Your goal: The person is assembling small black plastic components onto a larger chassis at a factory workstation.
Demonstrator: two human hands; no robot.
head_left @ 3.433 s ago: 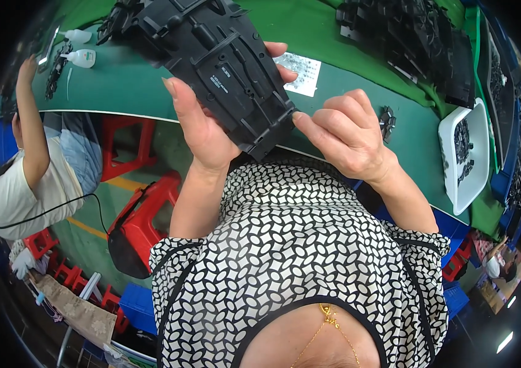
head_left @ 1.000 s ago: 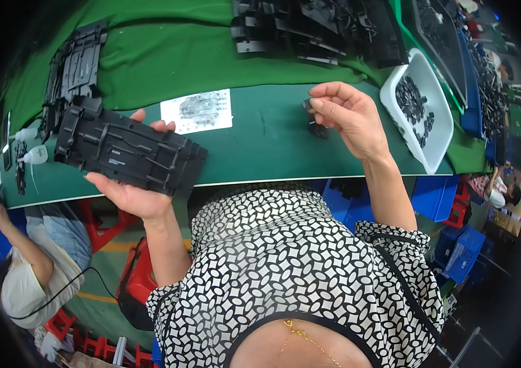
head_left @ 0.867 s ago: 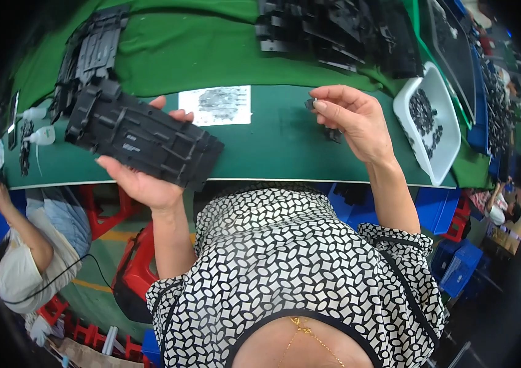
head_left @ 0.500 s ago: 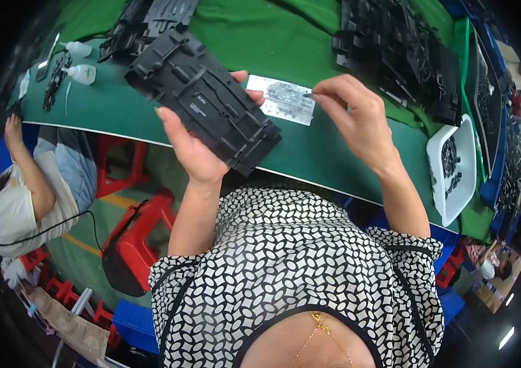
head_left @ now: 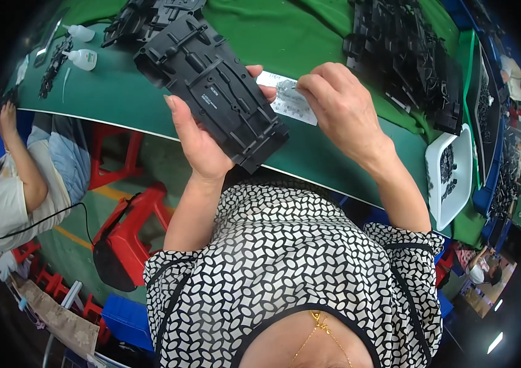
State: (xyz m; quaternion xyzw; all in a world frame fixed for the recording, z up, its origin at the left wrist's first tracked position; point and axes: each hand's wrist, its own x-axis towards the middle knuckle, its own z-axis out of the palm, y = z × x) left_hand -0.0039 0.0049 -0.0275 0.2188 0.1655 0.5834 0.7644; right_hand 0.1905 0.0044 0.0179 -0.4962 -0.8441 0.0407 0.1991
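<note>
My left hand (head_left: 202,144) grips a long black molded plastic part (head_left: 211,92) from below, thumb on its near side and fingertips round the far edge. Ribs, channels and small clips cover its upper face, which is tilted toward me. To its right, my right hand (head_left: 343,107) is closed in a pinch above a white printed sheet (head_left: 300,115). Something thin and dark shows at its fingertips, too small to name. On the sheet lies a greyish, shiny patch, partly hidden by my fingers.
Similar black molded parts are stacked at the far left (head_left: 150,21) and far right (head_left: 401,55) on green cloth (head_left: 279,30). A white tray (head_left: 432,178) holds small black pieces. Two white squeeze bottles (head_left: 83,59) stand left. A co-worker (head_left: 34,178) sits beyond a red stool (head_left: 129,236).
My right hand has shifted left and turned inward over the sheet, still pinching. The black part in my left hand has moved slightly right.
</note>
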